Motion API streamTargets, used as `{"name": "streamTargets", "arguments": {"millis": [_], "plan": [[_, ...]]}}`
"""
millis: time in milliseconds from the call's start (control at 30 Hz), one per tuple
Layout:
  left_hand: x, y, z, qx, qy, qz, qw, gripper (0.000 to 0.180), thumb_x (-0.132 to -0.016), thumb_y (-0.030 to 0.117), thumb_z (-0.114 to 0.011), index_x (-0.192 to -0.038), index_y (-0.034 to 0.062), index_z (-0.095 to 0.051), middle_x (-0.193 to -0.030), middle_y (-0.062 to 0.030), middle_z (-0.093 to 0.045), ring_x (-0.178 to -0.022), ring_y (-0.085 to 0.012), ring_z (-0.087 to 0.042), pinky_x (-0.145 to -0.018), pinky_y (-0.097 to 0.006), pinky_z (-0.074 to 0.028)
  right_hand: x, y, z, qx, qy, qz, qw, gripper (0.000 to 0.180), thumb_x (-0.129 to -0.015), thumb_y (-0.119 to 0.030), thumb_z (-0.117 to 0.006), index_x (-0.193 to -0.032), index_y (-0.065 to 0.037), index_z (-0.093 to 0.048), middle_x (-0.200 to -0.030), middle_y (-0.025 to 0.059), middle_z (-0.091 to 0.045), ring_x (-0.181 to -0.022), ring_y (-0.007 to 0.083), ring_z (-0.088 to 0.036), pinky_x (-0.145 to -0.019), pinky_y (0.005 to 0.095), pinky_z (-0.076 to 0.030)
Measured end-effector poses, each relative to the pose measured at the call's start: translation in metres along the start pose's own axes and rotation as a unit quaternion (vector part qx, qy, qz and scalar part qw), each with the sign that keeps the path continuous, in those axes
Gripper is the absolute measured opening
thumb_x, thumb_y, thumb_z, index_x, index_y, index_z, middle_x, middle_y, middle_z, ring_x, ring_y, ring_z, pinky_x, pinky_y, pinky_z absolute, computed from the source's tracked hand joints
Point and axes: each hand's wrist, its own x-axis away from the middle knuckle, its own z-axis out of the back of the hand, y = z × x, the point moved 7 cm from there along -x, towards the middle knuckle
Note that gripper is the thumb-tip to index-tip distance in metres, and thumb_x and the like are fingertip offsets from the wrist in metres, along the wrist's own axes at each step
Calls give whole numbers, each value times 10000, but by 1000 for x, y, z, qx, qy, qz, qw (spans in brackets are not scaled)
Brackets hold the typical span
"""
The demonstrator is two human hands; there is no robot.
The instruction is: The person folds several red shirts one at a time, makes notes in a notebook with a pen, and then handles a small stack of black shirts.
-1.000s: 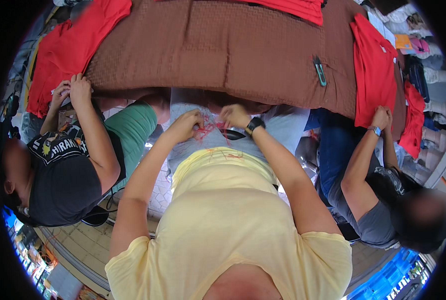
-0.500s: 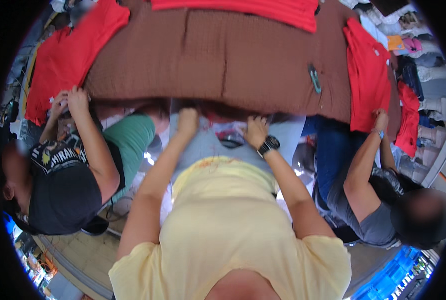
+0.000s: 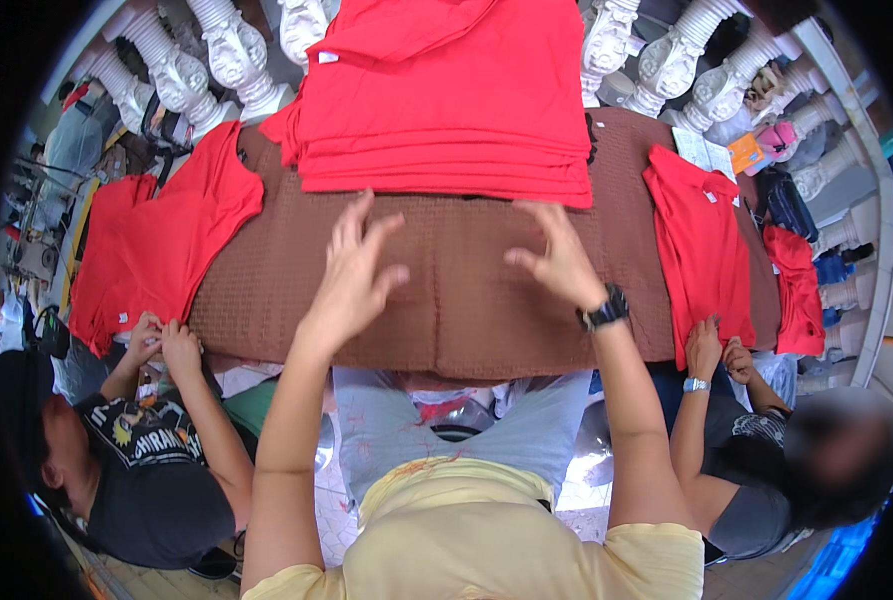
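Over the brown table cover (image 3: 446,290) my left hand (image 3: 354,265) is raised, its fingers spread and holding nothing. On the other side my right hand (image 3: 558,258), with a black watch on the wrist, is likewise open, thumb apart from the fingers. A stack of folded red garments (image 3: 446,120) lies just beyond my fingertips, several layers showing at its near edge. Whether either hand touches the stack or the cover I cannot tell.
At the left a person's hands (image 3: 166,342) work at the edge of a red garment (image 3: 166,240). To the right, another person's hands (image 3: 711,350) hold the lower edge of a red garment (image 3: 701,250). White balusters (image 3: 231,50) stand behind the table.
Both my hands have risen from below the table's near edge and reached forward over the cover. The view has shifted, so more of the red stack and the balusters show. The green snips are out of sight.
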Motion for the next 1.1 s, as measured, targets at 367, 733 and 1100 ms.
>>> {"name": "streamTargets", "arguments": {"millis": [367, 733, 1100], "plan": [[-157, -164, -22, -248, -48, 183, 950, 1375, -491, 360, -975, -1597, 355, -158, -1688, -115, 15, -1515, -512, -23, -1086, -812, -208, -94, 203, 35, 27, 32, -250, 967, 1120, -643, -378, -933, -1564, -268, -305, -1507, 338, -237, -1387, 542, -297, -1151, 580, -308], [-169, -144, -38, -390, 7, -8, 921, 968, -713, 55, -744, -1566, 259, -335, -1601, -116, -313, -1411, -486, -339, -989, -570, -488, -81, 211, 25, 110, -1, -202, 973, 862, -619, -145, -917, -1377, -234, -518, -1341, 275, -445, -1148, 498, -554, -979, 516, -514], [-117, -78, 58, -222, 150, -53, 962, 739, -633, -172, -546, -1297, 133, -658, -1316, -61, -648, -1121, -325, -613, -954, -413, -523, -59, 112, 102, 78, 121, -126, 982, 229, -665, -36, -831, -883, -8, -768, -922, 121, -648, -867, 280, -653, -802, 370, -519]]}}
